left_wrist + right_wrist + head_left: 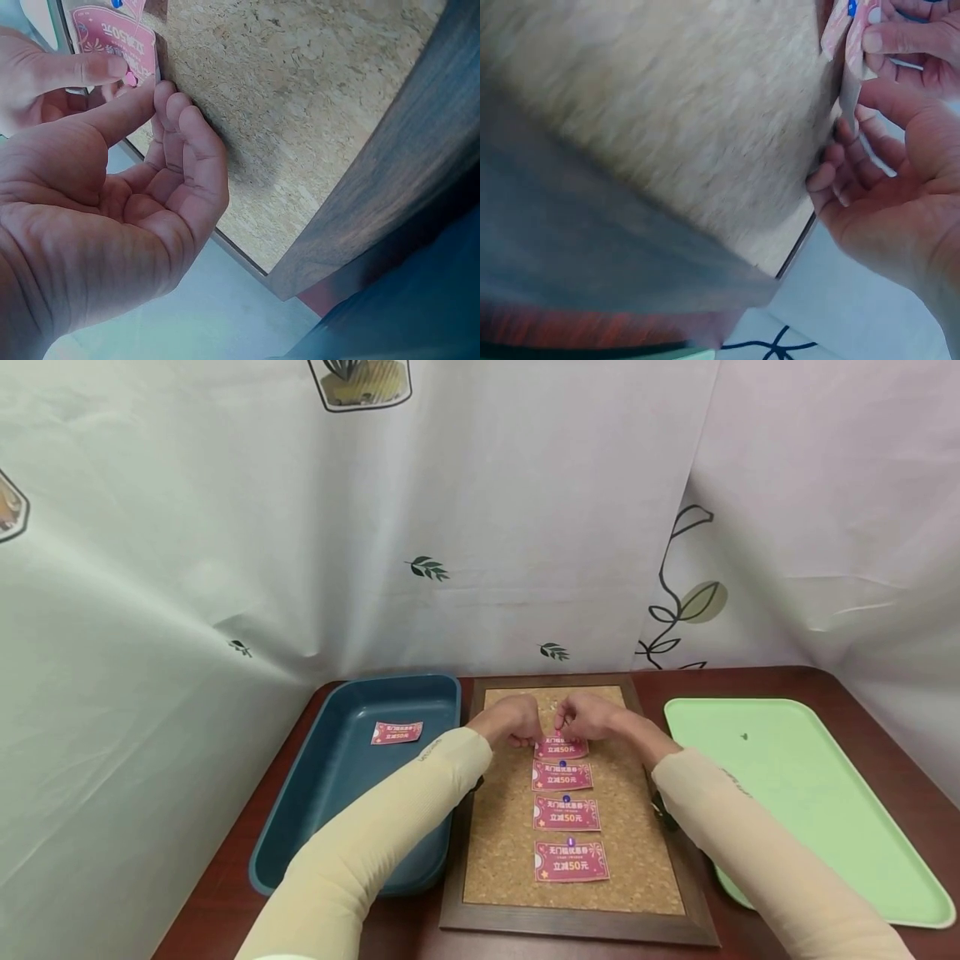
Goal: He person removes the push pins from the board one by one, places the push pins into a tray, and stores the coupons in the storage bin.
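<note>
Both hands meet over the top coupon [561,748], a pink printed slip on a framed corkboard [502,852]. My left hand [517,718] pinches this coupon's left edge between thumb and fingers. At its upper edge, the thumb and fingers of my right hand [588,716] pinch a pink push pin [130,78]; how deep the pin sits is hidden. Below, more pink coupons [566,814] hang in a column, each with a blue or purple push pin [571,842] at its upper edge. In the right wrist view the top coupon [853,71] tilts off the cork.
A blue tray [300,827] left of the board holds one loose coupon [397,732]. On the right lies a light green tray [817,793]. Everything rests on a dark red table [225,868], with a white patterned curtain [525,527] behind.
</note>
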Motion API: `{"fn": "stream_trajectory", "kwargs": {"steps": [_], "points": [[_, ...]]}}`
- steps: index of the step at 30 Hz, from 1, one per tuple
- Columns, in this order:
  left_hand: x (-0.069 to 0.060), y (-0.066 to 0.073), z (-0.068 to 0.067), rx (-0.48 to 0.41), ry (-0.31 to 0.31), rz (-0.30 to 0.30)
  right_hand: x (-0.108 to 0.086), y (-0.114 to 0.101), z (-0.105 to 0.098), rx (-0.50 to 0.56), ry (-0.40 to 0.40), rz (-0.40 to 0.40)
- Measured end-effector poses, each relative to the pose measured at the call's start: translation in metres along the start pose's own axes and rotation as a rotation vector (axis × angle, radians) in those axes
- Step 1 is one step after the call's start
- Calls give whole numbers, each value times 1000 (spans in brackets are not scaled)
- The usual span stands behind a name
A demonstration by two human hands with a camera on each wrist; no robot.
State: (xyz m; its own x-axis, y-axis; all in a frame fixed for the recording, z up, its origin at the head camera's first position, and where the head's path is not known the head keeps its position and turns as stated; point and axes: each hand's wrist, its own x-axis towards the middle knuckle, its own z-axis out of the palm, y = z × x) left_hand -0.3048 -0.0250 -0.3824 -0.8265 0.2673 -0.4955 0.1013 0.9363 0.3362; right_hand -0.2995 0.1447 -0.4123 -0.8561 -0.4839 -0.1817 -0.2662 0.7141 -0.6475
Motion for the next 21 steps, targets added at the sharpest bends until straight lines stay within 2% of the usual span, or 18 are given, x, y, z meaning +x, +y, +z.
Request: {"fn": "stream_trajectory", "kwargs": {"steps": [3, 6, 21], "points": [[0, 1, 0, 7, -1, -7, -1, 4, -1, 4, 33, -83], [1, 1, 0, 9, -2, -19, -2, 7, -1, 14, 47, -129], [1, 3, 0, -2, -13, -47, 0, 11, 3, -7, 65, -189]]}}
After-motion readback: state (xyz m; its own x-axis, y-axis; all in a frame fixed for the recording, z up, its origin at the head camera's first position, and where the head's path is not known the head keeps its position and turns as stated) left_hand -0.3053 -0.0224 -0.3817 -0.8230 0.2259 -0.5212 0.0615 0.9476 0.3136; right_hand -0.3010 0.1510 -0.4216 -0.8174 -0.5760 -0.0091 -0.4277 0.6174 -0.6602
